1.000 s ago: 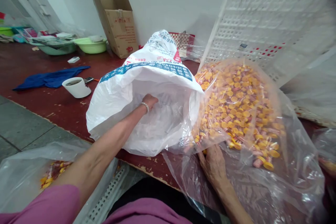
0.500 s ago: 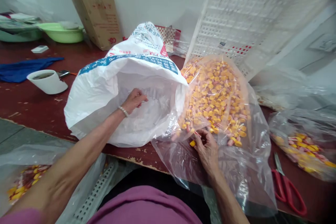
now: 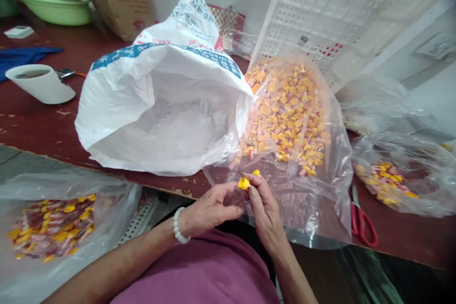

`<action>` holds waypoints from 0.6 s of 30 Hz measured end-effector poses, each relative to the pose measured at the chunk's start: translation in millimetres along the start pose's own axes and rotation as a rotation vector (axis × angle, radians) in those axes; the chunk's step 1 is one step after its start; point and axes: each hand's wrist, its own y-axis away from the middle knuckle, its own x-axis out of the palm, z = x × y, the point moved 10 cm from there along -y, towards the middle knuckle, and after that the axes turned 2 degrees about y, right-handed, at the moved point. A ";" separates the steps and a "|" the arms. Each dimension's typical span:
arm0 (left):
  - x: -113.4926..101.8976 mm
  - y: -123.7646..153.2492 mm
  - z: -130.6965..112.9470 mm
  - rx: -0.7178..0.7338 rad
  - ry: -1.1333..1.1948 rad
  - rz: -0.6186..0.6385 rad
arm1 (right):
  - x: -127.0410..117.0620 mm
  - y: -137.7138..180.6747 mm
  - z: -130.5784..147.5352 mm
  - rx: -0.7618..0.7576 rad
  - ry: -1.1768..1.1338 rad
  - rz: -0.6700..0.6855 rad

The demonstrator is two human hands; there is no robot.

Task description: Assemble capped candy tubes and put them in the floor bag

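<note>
My hands meet above my lap at the table's front edge. My right hand (image 3: 265, 206) pinches a small yellow-capped piece (image 3: 244, 183), and a second yellow cap (image 3: 256, 172) shows behind its fingers. Close against it, my left hand (image 3: 213, 209), with a beaded bracelet (image 3: 180, 225) on the wrist, has thumb and fingers brought together; what they grip is too unclear to name. The large white sack (image 3: 114, 118) lies with its mouth towards me, clear tube-like pieces (image 3: 204, 107) inside. Right of it, a clear plastic bag (image 3: 333, 152) holds a heap of yellow-capped pieces (image 3: 288, 114).
Red-handled scissors (image 3: 361, 223) lie at the right, near another bag of capped pieces (image 3: 388, 178). Lower left is a bag of finished-looking yellow-capped tubes (image 3: 53, 225). A white cup (image 3: 41, 85), green basin (image 3: 53, 4), cardboard box (image 3: 119, 0) and white crate (image 3: 313, 14) stand behind.
My left hand has come out of the white sack to my right hand. My right hand has drawn back from the heap with the capped pieces. The view has tilted downward.
</note>
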 end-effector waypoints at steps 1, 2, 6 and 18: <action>0.9 -2.5 1.4 0.015 -0.004 0.019 | 3.1 1.0 7.5 -0.045 0.066 0.049; 1.6 -4.1 3.4 0.012 -0.001 0.043 | 6.2 1.6 12.7 -0.081 0.120 0.107; -0.5 -3.9 6.6 -0.030 -0.042 0.086 | 10.4 0.6 17.0 -0.146 0.224 0.273; -10.1 -3.1 18.7 -0.147 -0.062 -0.038 | -1.1 6.1 -5.1 0.119 -0.279 -0.022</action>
